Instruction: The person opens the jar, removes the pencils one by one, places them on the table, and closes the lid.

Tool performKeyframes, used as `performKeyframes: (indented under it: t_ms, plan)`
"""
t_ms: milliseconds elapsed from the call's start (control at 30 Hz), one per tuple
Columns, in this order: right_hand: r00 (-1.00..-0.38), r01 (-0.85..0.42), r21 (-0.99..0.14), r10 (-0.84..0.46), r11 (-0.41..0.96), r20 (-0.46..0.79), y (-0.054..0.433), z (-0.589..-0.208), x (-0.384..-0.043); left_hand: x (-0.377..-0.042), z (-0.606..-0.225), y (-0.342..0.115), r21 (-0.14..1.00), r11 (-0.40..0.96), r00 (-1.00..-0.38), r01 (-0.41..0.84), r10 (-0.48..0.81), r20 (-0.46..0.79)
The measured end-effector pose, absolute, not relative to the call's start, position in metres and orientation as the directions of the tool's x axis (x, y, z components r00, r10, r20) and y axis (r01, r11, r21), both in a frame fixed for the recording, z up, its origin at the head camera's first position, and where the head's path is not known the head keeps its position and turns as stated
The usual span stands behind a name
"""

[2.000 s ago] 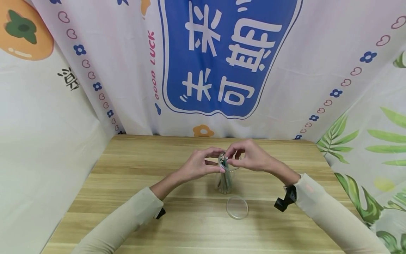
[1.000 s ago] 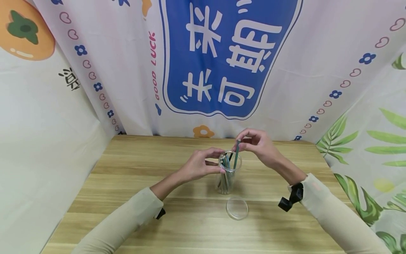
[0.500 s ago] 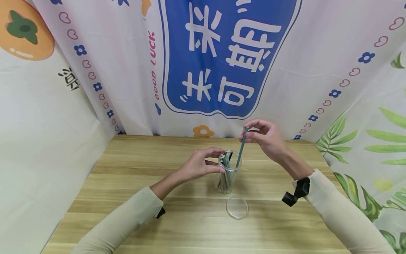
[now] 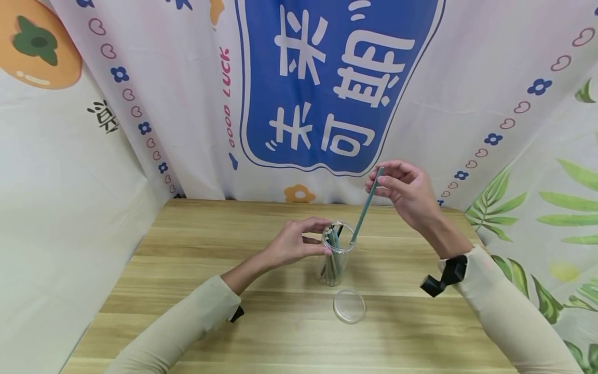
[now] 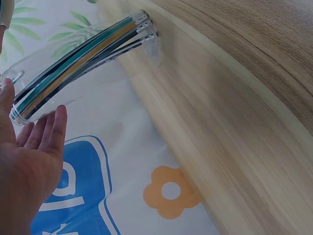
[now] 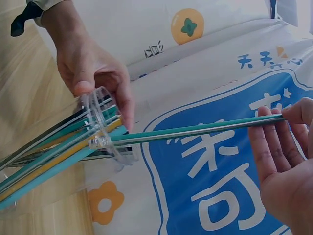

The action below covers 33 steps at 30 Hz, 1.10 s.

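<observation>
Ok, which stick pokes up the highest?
The green stick pinched in the right hand: it slants up well past the rim of the clear jar, while the other sticks lean together inside.

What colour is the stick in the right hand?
The stick is mostly green, clearest in right wrist view.

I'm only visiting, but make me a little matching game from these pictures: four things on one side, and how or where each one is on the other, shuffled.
1. left hand
2. right hand
3. clear jar
4. round clear lid

A. lies flat on the wooden table
B. open at the top, pencils inside
C. pinches a green pencil
D. grips the jar near its rim

Pairs: 1-D; 2-C; 3-B; 4-A
</observation>
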State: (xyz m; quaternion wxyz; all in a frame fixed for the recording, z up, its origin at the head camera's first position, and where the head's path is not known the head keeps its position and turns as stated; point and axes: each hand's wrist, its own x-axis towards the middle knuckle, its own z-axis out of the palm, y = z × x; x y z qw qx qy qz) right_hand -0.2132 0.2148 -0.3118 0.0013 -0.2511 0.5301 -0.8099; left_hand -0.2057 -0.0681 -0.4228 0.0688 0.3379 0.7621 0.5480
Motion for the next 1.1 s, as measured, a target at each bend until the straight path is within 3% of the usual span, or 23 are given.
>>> performKeyframes:
  t_ms: [267,633,1100]
  plan:
    - [-0.893,-0.309,-0.811,-0.141,-0.497,0.427,0.225,-0.301,-0.215,-0.205,-0.422,-0.068,0.879,0.169,-0.757,0.445,0.595,0.269]
    - [-0.879,-0.305,-0.710,-0.098,-0.635,0.466,0.246,-0.287,-0.217,-0.205,-0.421,-0.068,0.873,0.182,-0.758,0.453,0.595,0.269]
    - [-0.923,-0.258,-0.796,-0.102,-0.548,0.370,0.274,-0.297,-0.217,-0.205,-0.422,-0.068,0.878,0.178,-0.759,0.444,0.596,0.262]
